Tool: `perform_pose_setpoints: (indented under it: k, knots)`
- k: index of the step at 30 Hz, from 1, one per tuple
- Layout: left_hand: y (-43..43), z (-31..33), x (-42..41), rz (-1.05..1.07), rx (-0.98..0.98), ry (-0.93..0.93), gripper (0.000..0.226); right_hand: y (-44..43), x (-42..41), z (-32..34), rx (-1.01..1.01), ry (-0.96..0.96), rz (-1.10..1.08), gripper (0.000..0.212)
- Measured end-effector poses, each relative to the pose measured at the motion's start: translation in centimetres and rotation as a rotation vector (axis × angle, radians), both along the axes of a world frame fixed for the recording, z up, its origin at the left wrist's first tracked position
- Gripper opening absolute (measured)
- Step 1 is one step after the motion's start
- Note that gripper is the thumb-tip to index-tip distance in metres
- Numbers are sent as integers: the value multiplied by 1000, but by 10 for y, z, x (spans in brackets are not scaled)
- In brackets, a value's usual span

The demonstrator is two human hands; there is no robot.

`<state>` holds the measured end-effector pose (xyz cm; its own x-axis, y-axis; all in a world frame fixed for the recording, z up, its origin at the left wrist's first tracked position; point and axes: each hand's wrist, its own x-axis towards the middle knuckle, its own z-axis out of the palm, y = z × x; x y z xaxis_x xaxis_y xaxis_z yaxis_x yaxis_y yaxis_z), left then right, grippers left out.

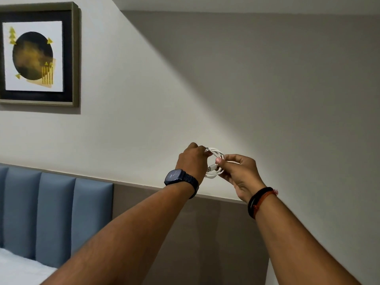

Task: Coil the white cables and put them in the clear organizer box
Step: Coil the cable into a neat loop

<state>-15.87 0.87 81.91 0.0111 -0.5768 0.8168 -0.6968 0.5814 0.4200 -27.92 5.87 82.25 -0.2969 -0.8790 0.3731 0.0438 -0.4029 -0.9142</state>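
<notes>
Nearest the camera, 2 bare forearms reach up and forward, meeting in front of the wall. The left hand (193,159) wears a dark square-faced watch (174,177) on a linked band; its fingers are pinched together on the upper left of a white cable (216,161). The right hand (238,171), with a black band and a red thread bracelet (261,199) at the wrist, is clamped on the right side of the same cable, thumb pressed against the loops.

The cable sits between both hands, held in the air and wound into a small round coil of several turns. It looks smooth, thin and pliable, and a metal-tipped plug shows near the middle of the ring.

By my reading, coiling of this 1 cable is nearly finished: the loops are gathered and only the end seems left to tuck. The clear organizer box is not in view, so stowing is not yet done, and whether other cables remain cannot be told.

Further back at lower left is a padded blue headboard (55,214) in vertical panels, above white bedding (18,268). Beyond is a matte 2-tone wall and a framed print (35,54) with a dark circle and gold triangles.
</notes>
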Motion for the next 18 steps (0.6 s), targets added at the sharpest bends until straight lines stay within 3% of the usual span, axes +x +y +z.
perform_pose_setpoints:
  k: [6,13,16,18]
  knots:
    - [-1,-4,9,-181,26,10,26,7,-13,5,83,-69,239,18]
    - [4,7,9,-152,91,5,27,12,-18,-5,-46,10,487,21]
    - [2,11,9,-105,141,-37,28,13,-16,-8,-106,157,401,17]
    - [1,10,9,-111,189,-9,26,11,-13,-12,-191,452,130,18]
